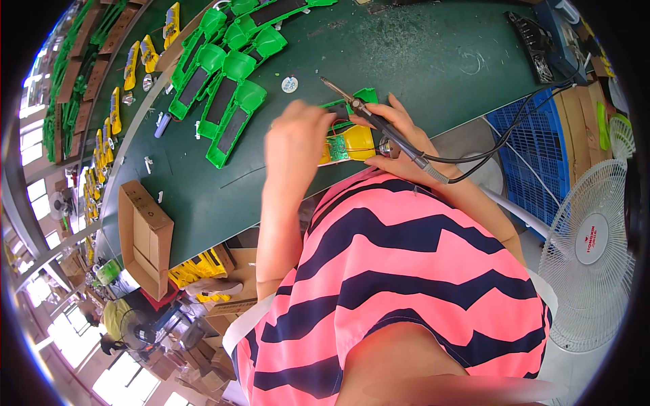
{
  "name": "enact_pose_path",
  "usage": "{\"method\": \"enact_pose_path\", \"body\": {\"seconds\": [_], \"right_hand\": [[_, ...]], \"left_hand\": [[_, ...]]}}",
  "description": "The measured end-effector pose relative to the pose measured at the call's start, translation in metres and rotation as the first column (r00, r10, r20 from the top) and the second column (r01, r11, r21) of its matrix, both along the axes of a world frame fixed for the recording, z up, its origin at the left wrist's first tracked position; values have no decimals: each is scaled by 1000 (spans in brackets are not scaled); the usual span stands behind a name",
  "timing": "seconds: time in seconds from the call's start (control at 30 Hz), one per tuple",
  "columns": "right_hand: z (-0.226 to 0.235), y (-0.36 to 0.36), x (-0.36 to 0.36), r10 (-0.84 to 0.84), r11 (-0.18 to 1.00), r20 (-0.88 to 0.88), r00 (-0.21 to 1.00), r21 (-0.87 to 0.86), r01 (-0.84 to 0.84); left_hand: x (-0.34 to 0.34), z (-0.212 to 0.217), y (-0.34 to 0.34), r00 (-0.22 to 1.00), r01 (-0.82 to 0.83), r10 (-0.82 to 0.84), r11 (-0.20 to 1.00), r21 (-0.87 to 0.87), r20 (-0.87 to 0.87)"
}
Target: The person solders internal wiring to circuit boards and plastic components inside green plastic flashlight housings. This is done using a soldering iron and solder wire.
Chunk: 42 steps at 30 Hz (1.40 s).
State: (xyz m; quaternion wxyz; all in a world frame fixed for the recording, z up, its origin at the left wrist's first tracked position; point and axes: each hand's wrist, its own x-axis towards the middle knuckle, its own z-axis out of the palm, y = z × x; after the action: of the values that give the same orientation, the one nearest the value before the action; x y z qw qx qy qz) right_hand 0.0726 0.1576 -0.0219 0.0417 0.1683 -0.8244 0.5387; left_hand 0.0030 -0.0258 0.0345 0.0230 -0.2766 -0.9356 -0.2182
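My right hand point(421, 141) grips a soldering iron point(387, 128), its metal tip slanting up and left over the bench. That hand's fingers also spread around the right end of a yellow plastic housing point(359, 141), beside a small round lamp reflector point(386, 147). A green circuit board point(337, 147) with thin wires lies inside the housing. At the housing's left end, my left hand point(296, 139) is closed with bent fingers; what they pinch is hidden. Just beyond the housing lies a green plastic casing point(366, 96), partly covered by the iron and hands.
Several green casings point(230, 101) lie at the upper left of the green bench point(420, 61). Yellow housings point(116, 111) line the left edge. An open cardboard box point(145, 237) sits at the near left. A blue crate point(528, 149) and fan point(588, 250) stand right; the iron's cable crosses there.
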Motion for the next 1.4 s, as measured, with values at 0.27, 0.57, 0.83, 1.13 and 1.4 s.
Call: {"method": "enact_pose_path", "body": {"seconds": [0.27,0.57,0.83,1.13,1.4], "right_hand": [[10,9,-17,-19,1000,-36,999,4,19],[11,11,-21,-16,996,64,998,84,10],[10,10,-21,-32,998,34,999,60,30],[8,15,1,-151,986,-227,962,39,164],[-2,24,30,-316,949,-270,909,-103,300]], "left_hand": [[34,17,-41,1000,-5,4,998,-56,-18],[12,-14,-17,944,305,-294,951,58,-151],[28,-38,-5,994,33,9,929,370,-112],[27,-34,-7,998,-46,24,925,377,63],[27,-34,-10,998,64,-59,941,332,-24]]}}
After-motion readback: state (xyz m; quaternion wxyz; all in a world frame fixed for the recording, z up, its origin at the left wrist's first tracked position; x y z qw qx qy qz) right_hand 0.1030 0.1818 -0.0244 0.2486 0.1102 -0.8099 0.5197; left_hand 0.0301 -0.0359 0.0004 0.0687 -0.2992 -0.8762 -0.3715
